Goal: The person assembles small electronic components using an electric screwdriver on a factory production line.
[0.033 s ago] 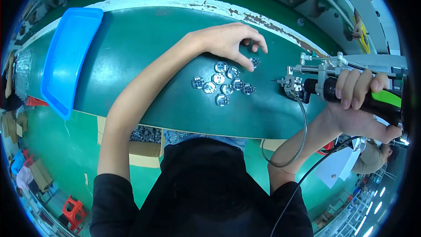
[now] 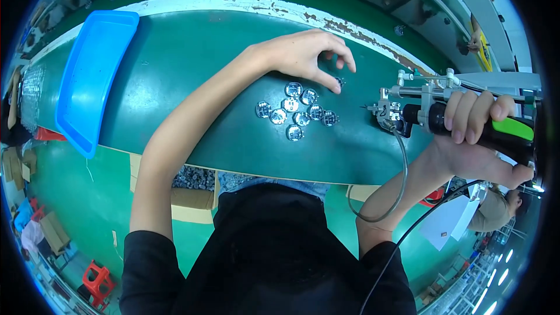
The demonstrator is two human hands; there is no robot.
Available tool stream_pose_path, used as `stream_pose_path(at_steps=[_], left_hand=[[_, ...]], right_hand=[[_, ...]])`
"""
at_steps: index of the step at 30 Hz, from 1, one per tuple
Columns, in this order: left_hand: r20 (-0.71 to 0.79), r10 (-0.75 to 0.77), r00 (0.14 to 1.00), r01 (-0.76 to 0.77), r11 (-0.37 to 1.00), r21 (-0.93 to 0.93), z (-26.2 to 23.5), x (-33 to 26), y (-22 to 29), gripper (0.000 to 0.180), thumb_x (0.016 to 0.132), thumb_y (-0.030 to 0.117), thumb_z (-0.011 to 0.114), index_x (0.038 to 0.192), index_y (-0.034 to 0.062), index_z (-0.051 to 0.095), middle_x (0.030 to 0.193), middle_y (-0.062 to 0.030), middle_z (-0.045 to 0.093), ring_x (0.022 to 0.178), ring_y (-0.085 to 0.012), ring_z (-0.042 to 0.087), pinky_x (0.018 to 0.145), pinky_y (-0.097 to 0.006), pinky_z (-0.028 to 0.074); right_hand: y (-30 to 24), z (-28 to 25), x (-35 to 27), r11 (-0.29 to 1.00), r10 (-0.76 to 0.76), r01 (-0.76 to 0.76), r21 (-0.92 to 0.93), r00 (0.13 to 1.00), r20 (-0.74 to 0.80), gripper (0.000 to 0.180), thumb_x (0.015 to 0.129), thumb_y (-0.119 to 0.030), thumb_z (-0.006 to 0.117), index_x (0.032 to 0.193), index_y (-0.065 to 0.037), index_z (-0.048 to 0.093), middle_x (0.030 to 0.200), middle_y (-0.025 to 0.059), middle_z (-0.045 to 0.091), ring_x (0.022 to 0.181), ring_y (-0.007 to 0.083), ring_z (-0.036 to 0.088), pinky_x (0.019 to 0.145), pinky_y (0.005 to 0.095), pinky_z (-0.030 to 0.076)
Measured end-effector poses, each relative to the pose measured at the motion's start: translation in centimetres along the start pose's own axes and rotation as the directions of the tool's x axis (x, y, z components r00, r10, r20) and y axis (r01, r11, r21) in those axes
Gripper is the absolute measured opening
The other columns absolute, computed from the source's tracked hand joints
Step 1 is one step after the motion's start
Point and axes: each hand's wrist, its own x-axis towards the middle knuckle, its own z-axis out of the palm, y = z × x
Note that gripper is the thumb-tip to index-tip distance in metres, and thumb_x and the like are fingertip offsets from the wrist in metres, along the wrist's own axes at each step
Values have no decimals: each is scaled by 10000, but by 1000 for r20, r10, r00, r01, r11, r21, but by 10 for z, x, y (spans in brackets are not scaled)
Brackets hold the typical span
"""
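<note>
My left hand point(image 2: 306, 55) reaches over the workbench point(image 2: 233, 151) with its fingers curved and apart from the thumb. Its thumb tip is beside a small round part point(image 2: 340, 82), partly covering it; nothing shows between the fingers. Nearer me lies a loose cluster of several round metallic parts point(image 2: 290, 104), silvery and dark on top. My right hand point(image 2: 475, 154) wraps round the black and green handle of an electric screwdriver point(image 2: 514, 130). The tool's metal head point(image 2: 389, 111) points left toward the cluster, its thin tip apart from the parts.
A blue tray point(image 2: 87, 81) stands at the bench's left end. From the tool head a clear hose point(image 2: 403, 169) loops down by my right forearm; a black cable point(image 2: 408, 230) runs lower. A box of small dark parts point(image 2: 195, 178) sits below the bench edge. Another person point(image 2: 493, 210) is at right.
</note>
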Motion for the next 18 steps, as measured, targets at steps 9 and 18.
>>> stream_pose_path(at_steps=[9, 18], left_hand=[[-59, 90, 994, -92, 995, -29, 14, -12, 45, 134, 854, 175, 803, 939, 74, 780, 916, -45, 723, 927, -217, 635, 873, -375, 519], [-307, -2, 952, 51, 987, 153, -7, -90, 73, 103, 872, 170, 761, 900, 70, 764, 951, -55, 738, 960, -242, 648, 886, -379, 521]], right_hand=[[7, 28, 5, 993, -26, 42, 113, 990, -137, 1012, 764, -992, 408, 1043, -29, 547, 598, 16, 480, 453, 129, 441, 464, 284, 380], [11, 30, -6, 985, 40, 6, 170, 964, -264, 927, 827, -914, 469, 1019, -8, 516, 597, 27, 446, 447, 127, 414, 431, 267, 350]])
